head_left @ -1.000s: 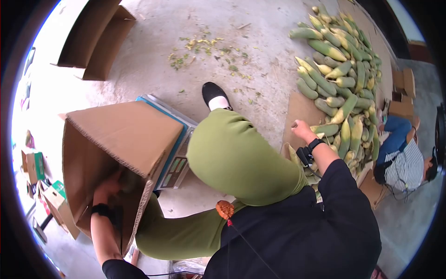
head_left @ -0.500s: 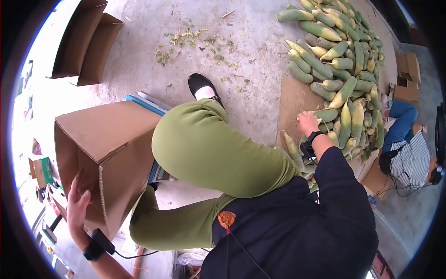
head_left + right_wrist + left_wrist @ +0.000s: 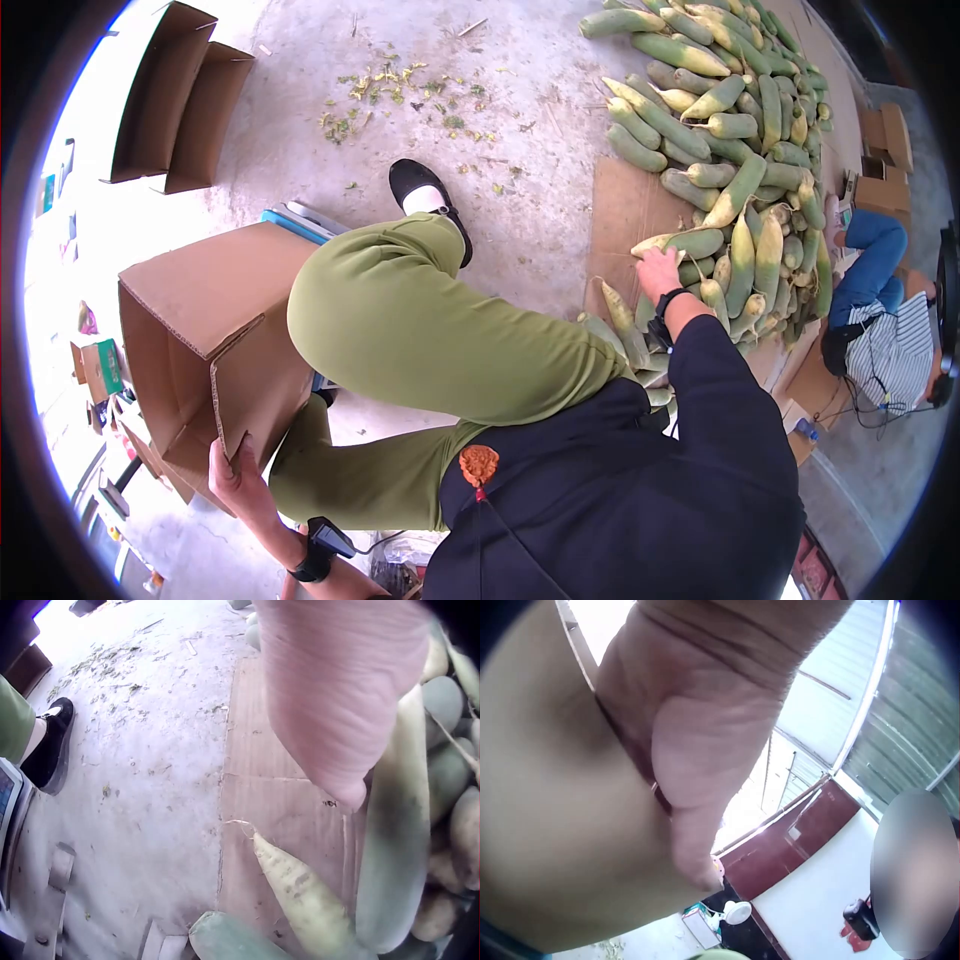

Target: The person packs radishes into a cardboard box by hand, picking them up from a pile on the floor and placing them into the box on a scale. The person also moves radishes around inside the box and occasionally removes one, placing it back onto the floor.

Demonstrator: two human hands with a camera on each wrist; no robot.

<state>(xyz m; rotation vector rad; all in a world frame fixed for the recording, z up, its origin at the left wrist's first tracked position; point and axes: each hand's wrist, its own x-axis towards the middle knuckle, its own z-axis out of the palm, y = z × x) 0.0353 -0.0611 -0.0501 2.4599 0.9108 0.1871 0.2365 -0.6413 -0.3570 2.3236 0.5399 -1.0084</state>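
My left hand (image 3: 238,482) grips the near rim of an open cardboard box (image 3: 205,285), its thumb inside and its fingers outside the wall. In the left wrist view, the thumb (image 3: 694,840) lies along the brown panel. On the right, my right hand (image 3: 659,273) holds a pale-tipped radish (image 3: 652,243) at the edge of a big heap of green-and-white radishes (image 3: 745,190). Its fingertips are hidden from the right wrist camera. That view shows a long radish (image 3: 394,832) beside the thumb and a pale tapered radish (image 3: 304,896) below it on flat cardboard (image 3: 255,742).
The box leans beside my bent knee (image 3: 350,310) on a blue-edged stand (image 3: 300,222). More cardboard boxes (image 3: 180,110) stand at the far left. Leaf scraps (image 3: 400,95) litter the floor. A person in a striped shirt (image 3: 890,350) sits at the far right.
My left hand has come out of the box's inside and moved to its near rim. My right hand has gone from beside the heap onto a radish.
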